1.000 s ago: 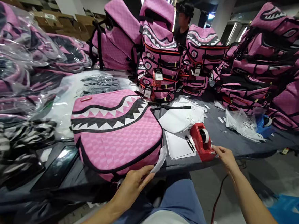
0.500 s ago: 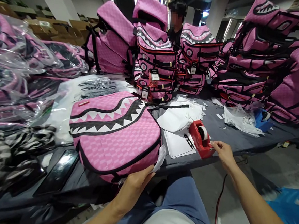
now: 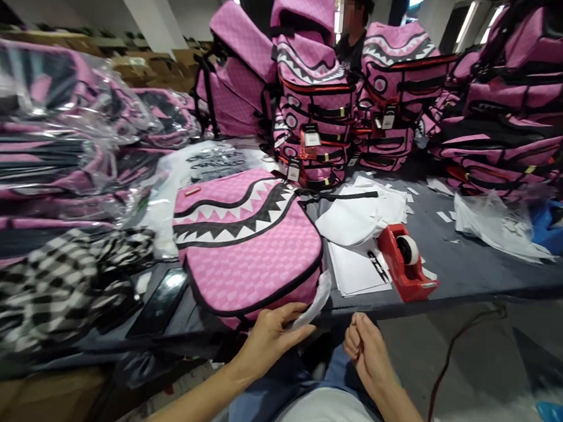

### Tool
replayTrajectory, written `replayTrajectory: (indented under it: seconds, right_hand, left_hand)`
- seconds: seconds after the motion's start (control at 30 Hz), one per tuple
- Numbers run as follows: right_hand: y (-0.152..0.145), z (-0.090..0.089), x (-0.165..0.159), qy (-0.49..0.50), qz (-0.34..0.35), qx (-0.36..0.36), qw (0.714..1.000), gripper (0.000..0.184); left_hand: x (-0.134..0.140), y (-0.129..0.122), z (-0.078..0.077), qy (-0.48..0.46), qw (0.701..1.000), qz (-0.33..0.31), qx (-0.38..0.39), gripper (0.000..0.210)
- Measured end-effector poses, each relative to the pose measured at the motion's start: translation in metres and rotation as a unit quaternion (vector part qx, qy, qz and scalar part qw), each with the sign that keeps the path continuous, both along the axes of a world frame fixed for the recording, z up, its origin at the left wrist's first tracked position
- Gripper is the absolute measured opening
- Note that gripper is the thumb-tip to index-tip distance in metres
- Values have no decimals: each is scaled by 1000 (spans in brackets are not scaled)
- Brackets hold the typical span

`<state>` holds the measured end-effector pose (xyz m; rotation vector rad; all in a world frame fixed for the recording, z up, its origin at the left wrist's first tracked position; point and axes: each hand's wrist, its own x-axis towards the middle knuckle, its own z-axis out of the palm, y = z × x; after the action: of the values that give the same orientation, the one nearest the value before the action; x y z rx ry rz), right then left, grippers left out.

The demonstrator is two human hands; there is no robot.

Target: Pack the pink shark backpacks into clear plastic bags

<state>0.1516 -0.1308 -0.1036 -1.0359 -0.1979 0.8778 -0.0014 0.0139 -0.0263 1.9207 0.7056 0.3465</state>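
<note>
The left hand (image 3: pixel 273 332) grips a crinkled, translucent white strip (image 3: pixel 321 297) between thumb and fingers, at the near right corner of a pink checkered backpack with a black-and-white shark-mouth print (image 3: pixel 253 260). The right hand (image 3: pixel 368 349) is apart from the backpack, above the person's lap, its fingers curled closed; whether something small sits between its fingertips cannot be told.

The backpack lies with its printed front up at the near edge of a table covered in dark grey cloth (image 3: pixel 475 269). To its left are a black, glossy, flat rectangular device (image 3: pixel 159 302) and, beyond that, a crumpled black-and-white checked cloth (image 3: pixel 59 285). To its right stands a red tape dispenser with a white roll (image 3: pixel 409 278), just beside white sheets of paper (image 3: pixel 349 273) with a slim black tool (image 3: pixel 378 266) on them.

Farther in, a white plastic bag with black lettering (image 3: pixel 162 219) lies partly behind the backpack, and a blue tape dispenser (image 3: pixel 550 233) is at the far right. Pink bags in clear plastic (image 3: pixel 49 150) fill the left side. Behind rise stacked pink shark-print backpacks (image 3: pixel 313 104), then a person in black (image 3: pixel 353 49) and brown cardboard boxes (image 3: pixel 151 73).
</note>
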Motion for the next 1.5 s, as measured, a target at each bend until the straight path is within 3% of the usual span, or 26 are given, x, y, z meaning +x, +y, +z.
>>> replayTrajectory:
  seconds: [0.1,0.23,0.3,0.47,0.67,0.83,0.97,1.07,1.2,1.4,1.5]
  right_hand:
    - [12,6,-35,-16,113,53,992,48]
    - [28,4,-46,-80,128,37,988,51]
    - [37,0,-47,-100,125,28,987,53]
    - [44,-9,-50,-135,123,20,983,51]
    - [41,-13,-44,-121,160,21,979,48]
    - [59,-5,-30,-85,235,9,968,51]
    - [64,-5,-30,-65,215,-41,973,51]
    - [51,-7,-33,-27,190,-41,981,52]
    - [29,3,-38,123,275,36,953,41]
    - [33,14,-46,314,304,159,885,28]
    - [37,11,-43,339,283,189,877,22]
  left_hand:
    - [-1,-1,5,8,1000,-25,-9,60]
    - [-3,-2,3,15,999,-24,33,74]
    - [-3,-3,1,19,997,-17,67,70]
    - [-2,-4,-3,-6,996,-3,85,31]
    - [-3,1,-6,-38,989,-60,131,27]
    - [-7,-2,-14,-70,973,-96,198,33]
    - [-9,-5,-15,-85,955,-118,258,35]
    - [-9,-5,-16,-98,942,-94,309,32]
    - [-8,-4,-21,-104,936,-73,327,27]
    - [-9,-3,-14,-87,966,-22,241,43]
    - [-7,-3,-12,-30,977,-59,204,31]
